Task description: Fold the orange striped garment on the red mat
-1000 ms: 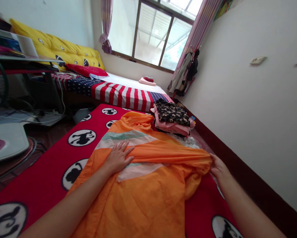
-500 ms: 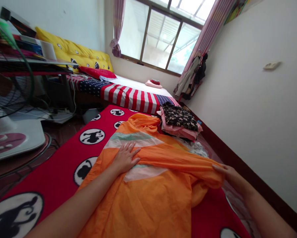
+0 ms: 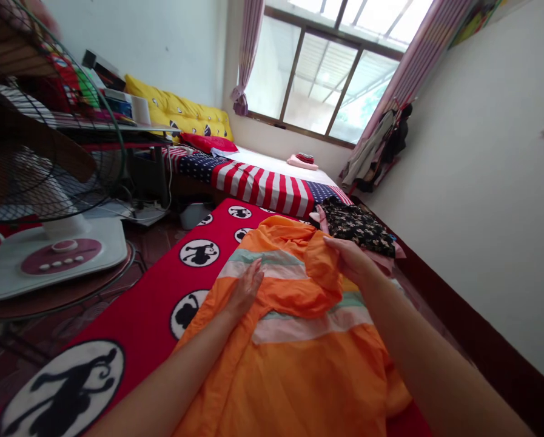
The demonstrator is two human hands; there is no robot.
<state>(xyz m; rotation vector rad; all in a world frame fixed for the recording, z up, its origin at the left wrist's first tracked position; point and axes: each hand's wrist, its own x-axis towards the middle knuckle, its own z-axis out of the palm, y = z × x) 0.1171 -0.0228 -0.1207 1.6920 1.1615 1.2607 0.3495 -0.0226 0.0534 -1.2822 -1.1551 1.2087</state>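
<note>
Red rug (image 3: 135, 285) with round black and white pictures covers the floor of a small room. Past it, a bed (image 3: 258, 185) with a stars and stripes cover sits under a big window (image 3: 326, 79). A fan (image 3: 48, 164) stands at the left of the frame, and a pile of folded clothes (image 3: 358, 227) lies at the upper right, at the far end of the rug.

An orange striped cloth (image 3: 299, 364) lies on the rug. Its long side runs from the bottom of the frame up toward the bed, and its top end is bunched near the pile.

The left hand (image 3: 247, 288) rests on the cloth with its fingers open and spread. The right hand (image 3: 351, 258) is closed on a fold of the cloth near the top and lifts it up.

Half a second ago, the right hand was out at the right edge of the cloth. Now it is up near the pile, and more of the stripes show. The fan shows more too.
</note>
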